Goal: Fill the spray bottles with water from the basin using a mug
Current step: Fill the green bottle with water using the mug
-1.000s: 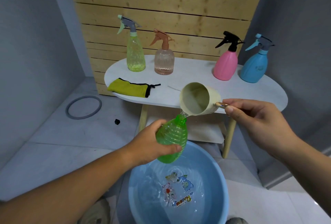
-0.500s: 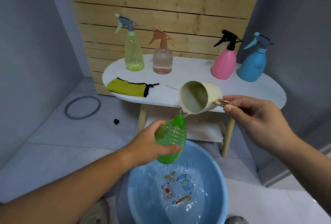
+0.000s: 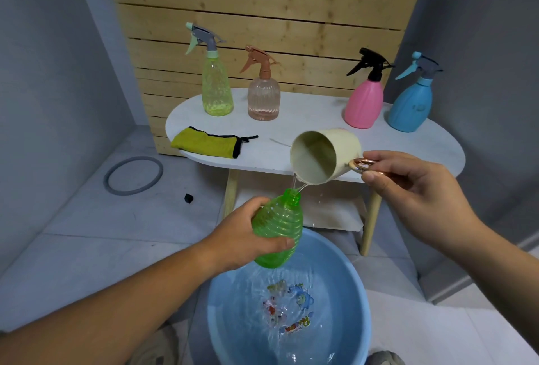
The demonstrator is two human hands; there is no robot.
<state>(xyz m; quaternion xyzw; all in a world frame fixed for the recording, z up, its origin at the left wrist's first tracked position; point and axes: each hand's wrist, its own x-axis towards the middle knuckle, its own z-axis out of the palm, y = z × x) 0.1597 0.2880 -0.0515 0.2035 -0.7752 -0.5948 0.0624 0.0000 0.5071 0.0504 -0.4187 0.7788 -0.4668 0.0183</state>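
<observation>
My left hand (image 3: 242, 236) grips a green ribbed spray bottle (image 3: 281, 226) with no spray head, tilted over the blue basin (image 3: 358, 291) of water. My right hand (image 3: 408, 184) pinches the copper handle of a cream mug (image 3: 326, 154), tipped so its rim is just above the bottle's open neck. A thin stream of water runs from the mug into the neck, and some spills beside it. On the white table (image 3: 423, 149) stand a yellow-green bottle (image 3: 217, 93), a clear pink bottle (image 3: 264, 96), a solid pink bottle (image 3: 364, 102) and a blue bottle (image 3: 409, 109), all with spray heads.
A yellow cloth pouch (image 3: 207, 146) lies on the table's left end. A grey ring (image 3: 132, 175) and a small black piece (image 3: 189, 198) lie on the tiled floor at left. A wooden slat panel stands behind the table. A lower shelf sits under the table.
The mug has tipped a little further and water keeps running into the green bottle. Both hands stay almost in the same place over the basin.
</observation>
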